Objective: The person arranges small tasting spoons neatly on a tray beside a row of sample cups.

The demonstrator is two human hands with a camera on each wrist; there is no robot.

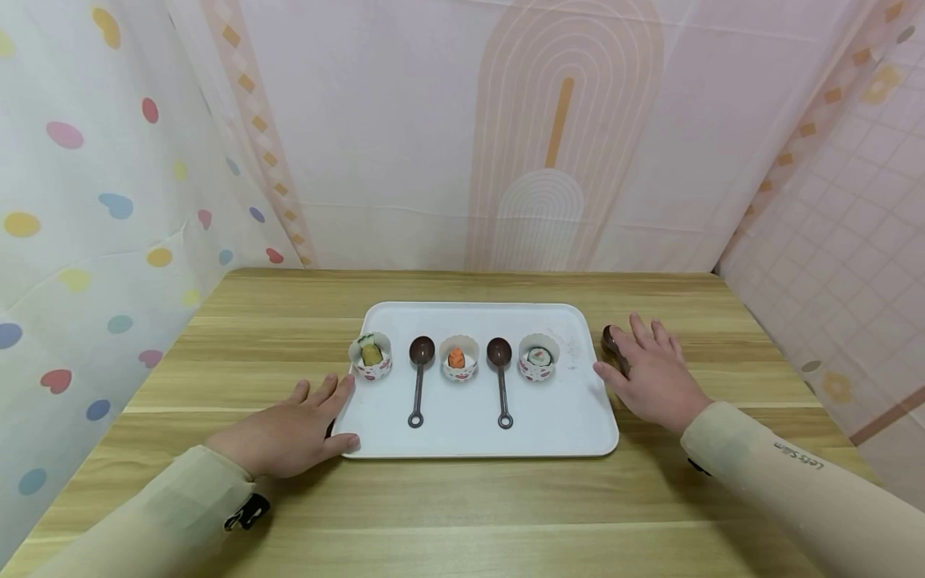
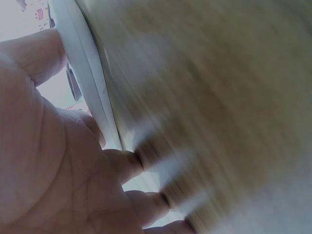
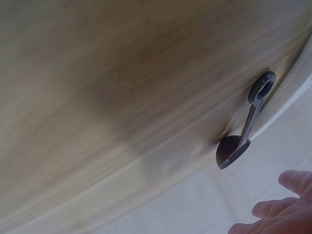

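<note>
My left hand (image 1: 289,429) rests at the left edge of a white tray (image 1: 462,413), its fingers extended and the thumb lying over the rim. On the tray are two brown measuring spoons (image 1: 421,351) and three patterned paper cups (image 1: 536,372). One cup holds a green and yellowish piece (image 1: 371,355), the middle one an orange piece (image 1: 456,358), the right one a sushi-roll-like piece (image 1: 539,356). Over a third brown spoon (image 3: 231,152), beside the tray's right side, my right hand (image 1: 654,381) spreads its fingers. In the right wrist view those fingertips are apart from the spoon.
The wooden table (image 1: 477,514) extends around the tray on every side. A pink patterned curtain (image 1: 390,160) hangs along its back edge, a dotted cloth (image 1: 130,241) on the left and a checked cloth (image 1: 853,241) on the right.
</note>
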